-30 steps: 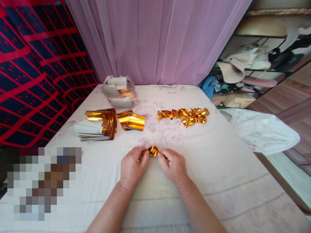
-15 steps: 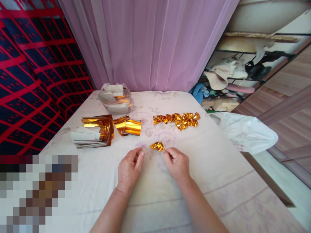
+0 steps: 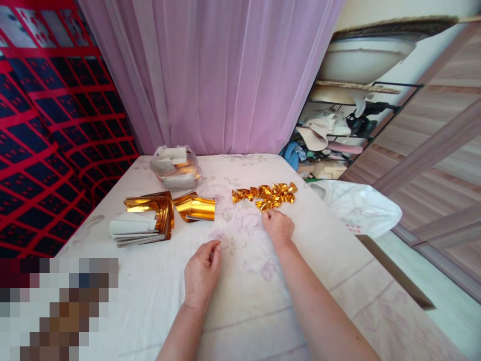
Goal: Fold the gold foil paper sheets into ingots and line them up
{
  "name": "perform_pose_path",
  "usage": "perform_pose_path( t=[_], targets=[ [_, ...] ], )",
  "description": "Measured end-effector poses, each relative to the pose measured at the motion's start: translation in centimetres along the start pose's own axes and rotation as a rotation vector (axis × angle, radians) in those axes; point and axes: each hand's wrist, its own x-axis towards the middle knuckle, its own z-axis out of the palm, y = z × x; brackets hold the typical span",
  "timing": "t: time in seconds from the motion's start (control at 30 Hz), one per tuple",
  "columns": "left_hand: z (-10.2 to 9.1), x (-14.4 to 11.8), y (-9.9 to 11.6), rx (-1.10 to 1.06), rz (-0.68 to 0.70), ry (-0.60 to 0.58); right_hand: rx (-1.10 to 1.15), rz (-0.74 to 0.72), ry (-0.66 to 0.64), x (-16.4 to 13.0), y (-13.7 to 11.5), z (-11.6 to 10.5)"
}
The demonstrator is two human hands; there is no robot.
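My right hand [image 3: 278,226] is closed, its fingertips at the left end of the shorter, nearer row of folded gold foil pieces. The folded gold foil piece [image 3: 260,205] there touches my fingertips, which partly cover it. A longer row of the same crinkled pieces [image 3: 246,194] runs just behind. My left hand [image 3: 203,268] rests on the table with its fingers curled and thumb against them; nothing shows in it. Left of centre lie a few loose gold foil sheets [image 3: 199,206] beside a thick, curled stack of gold-and-white foil paper [image 3: 165,213].
A clear plastic bag [image 3: 176,170] of more foil paper stands at the back left of the cloth-covered table [image 3: 233,301]. Beyond the right edge are a white plastic bag [image 3: 361,205] and a shelf rack [image 3: 338,120]. A purple curtain [image 3: 210,75] hangs behind.
My right hand has moved forward, carrying the gold foil piece from the table's middle to the left end of the nearer row. My left hand stays almost in place. The view has shifted slightly.
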Motion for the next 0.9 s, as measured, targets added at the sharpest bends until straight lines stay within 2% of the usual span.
perform_pose_path(
  t=[0.3, 0.53, 0.67, 0.8, 0.9],
  targets=[
    [0.0, 0.1, 0.3, -0.016, -0.011, 0.001, -0.035, -0.013, -0.07, 0.3, -0.2, 0.1],
    [0.3, 0.3, -0.2, -0.22, -0.067, 0.076, -0.019, -0.094, -0.07, -0.7, 0.0, 0.1],
    [0.4, 0.4, -0.5, -0.329, -0.095, 0.151, 0.032, -0.268, -0.095, -2.5, -1.4, 0.3],
    [0.2, 0.5, -0.6, -0.368, -0.096, 0.175, 0.145, -0.538, -0.117, -4.6, -4.5, 0.6],
    [0.1, 0.6, -0.6, -0.398, -0.095, 0.188, 0.217, -0.673, -0.11, -5.4, -6.8, 0.7]
  ],
)
